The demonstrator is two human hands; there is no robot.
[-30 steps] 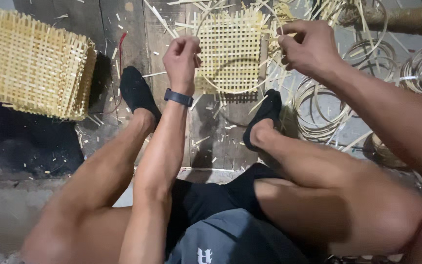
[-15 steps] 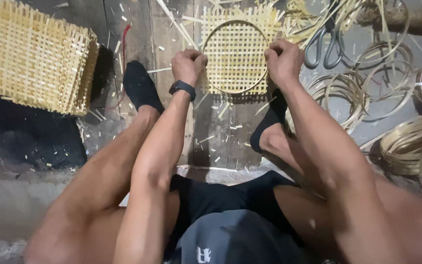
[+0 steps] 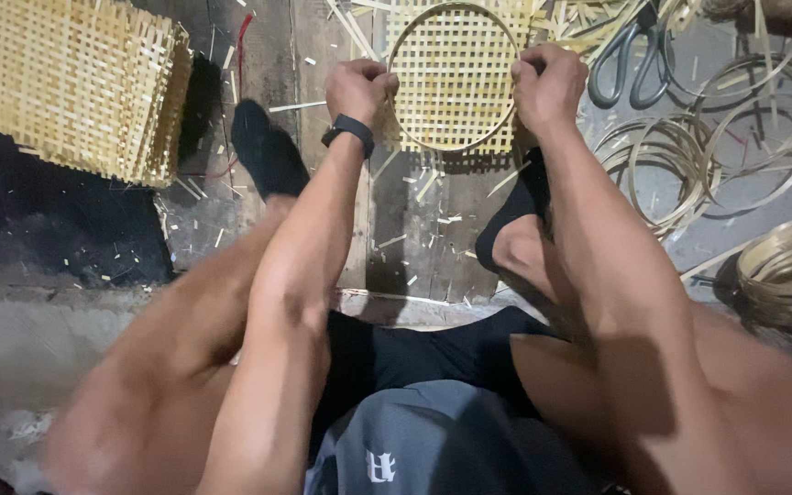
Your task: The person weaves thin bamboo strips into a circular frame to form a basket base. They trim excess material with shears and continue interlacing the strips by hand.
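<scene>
Bamboo mat lying flat on floorboards, hooped round, no long axis; left hand and right hand clamped on opposite rims, scissors just beside.

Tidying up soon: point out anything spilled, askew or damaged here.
Pale bamboo offcuts lie scattered over the dark floorboards below the woven mat that the left hand and right hand grip by its hoop. Nothing looks broken.

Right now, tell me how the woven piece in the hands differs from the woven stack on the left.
The woven mat carries a round hoop and is gripped at both sides by the left hand and right hand; the woven stack has no hoop and lies untouched. The mat is a single layer; the stack holds several. Both are open-weave pale yellow strips.
</scene>
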